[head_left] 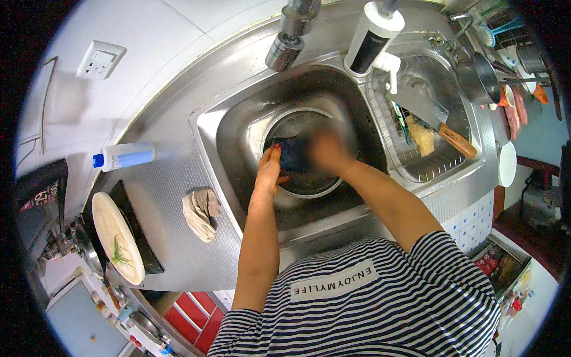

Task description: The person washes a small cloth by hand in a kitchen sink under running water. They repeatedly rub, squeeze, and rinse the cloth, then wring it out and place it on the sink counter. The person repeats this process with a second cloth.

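A round metal basin [273,127] sits in the larger bowl of a stainless steel sink [236,192]. Over the basin is a dark blue item [292,154], perhaps cloth; its form is partly hidden. My left hand [269,168] grips its left end, fingers wrapped around it. My right hand [331,149] is on its right side, but a blur covers the hand, so its fingers cannot be made out. Above the bowl's back edge hangs a metal faucet [285,49], and beside it stands a white and black tap filter [372,40].
Across the smaller right bowl's wire rack [439,167] lies a wood-handled cleaver [424,109], near a yellow sponge-like piece [420,136]. Left on the drainboard are a crumpled beige cloth [201,212], a blue-capped bottle [127,156] and a round cutting board [111,227] with green scraps.
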Motion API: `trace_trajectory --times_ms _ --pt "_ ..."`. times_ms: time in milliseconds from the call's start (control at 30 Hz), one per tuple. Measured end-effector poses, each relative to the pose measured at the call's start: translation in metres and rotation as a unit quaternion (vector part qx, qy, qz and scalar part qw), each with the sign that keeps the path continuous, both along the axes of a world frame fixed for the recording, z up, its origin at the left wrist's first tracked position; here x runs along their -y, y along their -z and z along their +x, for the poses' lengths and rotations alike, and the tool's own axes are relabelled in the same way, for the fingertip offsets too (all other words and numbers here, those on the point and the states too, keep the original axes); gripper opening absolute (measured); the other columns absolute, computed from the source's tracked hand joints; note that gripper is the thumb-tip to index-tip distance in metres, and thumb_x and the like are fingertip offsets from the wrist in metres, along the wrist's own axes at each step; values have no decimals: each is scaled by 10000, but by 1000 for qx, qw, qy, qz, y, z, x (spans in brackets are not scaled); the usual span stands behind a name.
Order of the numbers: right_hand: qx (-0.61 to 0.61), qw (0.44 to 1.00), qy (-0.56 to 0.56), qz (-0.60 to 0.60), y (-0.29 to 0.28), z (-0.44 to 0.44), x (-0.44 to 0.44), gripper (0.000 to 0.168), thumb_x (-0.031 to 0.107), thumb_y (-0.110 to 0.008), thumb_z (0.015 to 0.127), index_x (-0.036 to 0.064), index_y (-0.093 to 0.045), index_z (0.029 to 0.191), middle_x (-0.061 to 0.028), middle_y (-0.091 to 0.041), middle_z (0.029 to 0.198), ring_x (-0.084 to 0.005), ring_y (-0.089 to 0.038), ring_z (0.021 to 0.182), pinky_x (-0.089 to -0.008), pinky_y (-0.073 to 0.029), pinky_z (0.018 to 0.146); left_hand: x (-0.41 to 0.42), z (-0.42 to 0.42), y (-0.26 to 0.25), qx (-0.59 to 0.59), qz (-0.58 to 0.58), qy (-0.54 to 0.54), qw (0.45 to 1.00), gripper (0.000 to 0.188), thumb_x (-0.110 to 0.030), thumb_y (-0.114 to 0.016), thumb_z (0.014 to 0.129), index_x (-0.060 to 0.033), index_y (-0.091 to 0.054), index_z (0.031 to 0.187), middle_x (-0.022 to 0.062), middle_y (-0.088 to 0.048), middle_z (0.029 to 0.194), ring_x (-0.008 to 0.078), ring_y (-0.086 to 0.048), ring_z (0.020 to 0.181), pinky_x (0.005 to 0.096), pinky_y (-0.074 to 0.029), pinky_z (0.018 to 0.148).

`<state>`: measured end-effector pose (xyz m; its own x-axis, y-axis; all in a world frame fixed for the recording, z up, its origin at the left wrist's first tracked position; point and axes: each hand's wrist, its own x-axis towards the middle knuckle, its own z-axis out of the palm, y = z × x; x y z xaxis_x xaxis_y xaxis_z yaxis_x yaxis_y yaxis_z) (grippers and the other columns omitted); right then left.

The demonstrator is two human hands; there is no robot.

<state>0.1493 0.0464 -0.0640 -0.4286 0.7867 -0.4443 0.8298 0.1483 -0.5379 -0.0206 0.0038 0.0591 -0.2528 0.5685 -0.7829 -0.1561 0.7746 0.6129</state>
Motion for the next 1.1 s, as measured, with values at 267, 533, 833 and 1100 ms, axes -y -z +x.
trace_trajectory --times_ms 267,533,833,1100 --pt "-37 996 -12 84 17 20 0 473 219 -639 704 43 -491 1118 -215 -406 1232 -372 -479 1069 -459 -466 821 7 13 48 -80 -43 101 991 583 -451 -512 831 -193 -351 1328 125 -474 1249 306 -506 1050 455 -460 787" --pt "-298 953 -4 42 -153 -28 62 392 135 -571 679 31 -474 1045 -235 -449 1107 -415 -456 1018 -454 -385 888 8 -4 80 435 51 -99 893 549 -525 -356 867 -94 -478 1184 103 -544 1094 259 -564 904 408 -463 774" --pt "-187 982 40 4 -163 -41 29 390 361 -567 770 29 -521 968 -272 -537 981 -424 -534 911 -449 -442 784 11 30 50 347 34 -223 910 482 -384 -451 878 -25 -431 1199 140 -503 1145 275 -530 974 407 -442 819" --pt "10 995 51 81 -16 8 -5 331 277 -563 768 11 -533 963 -204 -567 881 -338 -552 823 -434 -436 747 -3 16 6 -68 100 72 990 424 -329 -579 819 13 -533 1066 155 -612 926 253 -584 875 367 -457 722"
